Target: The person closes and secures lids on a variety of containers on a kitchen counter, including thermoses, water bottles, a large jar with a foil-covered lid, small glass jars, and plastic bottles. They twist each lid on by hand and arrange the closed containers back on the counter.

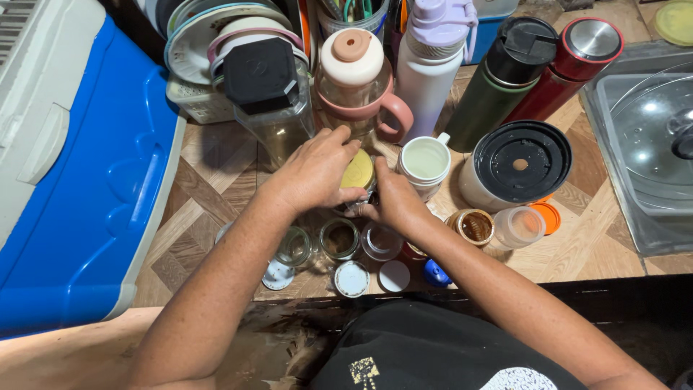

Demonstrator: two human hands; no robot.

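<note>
Hands: left hand (315, 173) cups the round yellow lid (358, 172); right hand (393, 201) grips the glass jar (359, 202) beneath.
Jar: on the wood-patterned tabletop (216, 173), just before the pink-handled mug (361, 94).
Nearby: open clear jars (339, 238), in front.

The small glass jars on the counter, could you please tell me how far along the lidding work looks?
Done: none of the visible jars shows a lid on it. In hand: both hands, left hand and right hand, grip a jar with a round yellow lid. Left: three small open glass jars stand uncapped in front, with loose round white lids lying at the counter's edge.
</note>
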